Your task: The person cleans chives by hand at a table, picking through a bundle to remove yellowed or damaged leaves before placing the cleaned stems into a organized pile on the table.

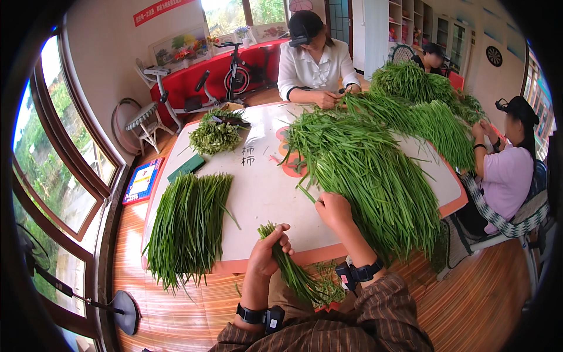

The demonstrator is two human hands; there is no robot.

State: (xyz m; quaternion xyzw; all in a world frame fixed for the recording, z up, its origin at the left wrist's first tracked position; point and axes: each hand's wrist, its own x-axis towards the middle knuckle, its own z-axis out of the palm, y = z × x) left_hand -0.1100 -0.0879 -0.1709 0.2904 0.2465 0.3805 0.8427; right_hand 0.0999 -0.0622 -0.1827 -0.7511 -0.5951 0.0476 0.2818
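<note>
My left hand (269, 251) grips a small bunch of garlic chives (294, 273), cut ends up, with the leaves drooping toward my lap. My right hand (335, 212) is over the table, its fingertips pinching a thin green stalk (306, 193). Just beyond and to the right of that hand spreads a large loose heap of garlic chives (360, 163), overhanging the table's near edge. An evenly laid stack of chives (189, 224) lies at the left, its leaves hanging over the edge.
The white table (259, 198) has a pinkish border. A bundle of pale-tipped stems (215, 137) and a green block (187, 167) lie at its left. One person (316, 66) works opposite, another (510, 158) at right, a third farther back. Trimmings (327, 286) lie below the near edge.
</note>
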